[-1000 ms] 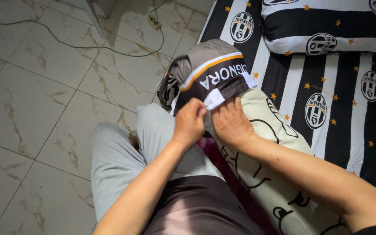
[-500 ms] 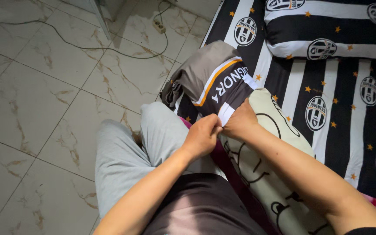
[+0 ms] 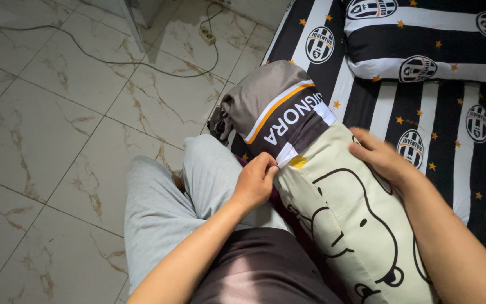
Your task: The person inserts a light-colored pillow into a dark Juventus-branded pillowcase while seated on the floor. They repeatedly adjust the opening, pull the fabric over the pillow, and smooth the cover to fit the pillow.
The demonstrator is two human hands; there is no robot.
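Across my lap and running up onto the bed lies the long pale-green bolster pillow printed with black cartoon outlines (image 3: 355, 225), and over its far end sits the black-and-white striped fabric cover with a grey lining and an orange band (image 3: 277, 112) — on only as far as the top of the bolster, most of the pale length bare below it. I judge the step in hand to be working that cover along the bolster, and it looks early: the cover's open hem crosses the pillow just under the lettered band.

My left hand (image 3: 256, 181) is closed, fingers pinching the white corner of the hem on the near side of the bolster. My right hand (image 3: 379, 156) is open, fingers spread and pressed flat on the bolster's far side just below the hem; it grips nothing that I can see.

To my eye the next move calls for a second hold on the hem opposite the left pinch — so both sides travel evenly instead of the fabric bunching on one edge.

Beyond the bolster: the striped black-and-white bedsheet with round crests and small orange stars (image 3: 440, 129), a matching pillow (image 3: 423, 39) at the head, and to the left the marbled floor tiles (image 3: 57, 112) with a white extension socket and its cable (image 3: 206, 36)
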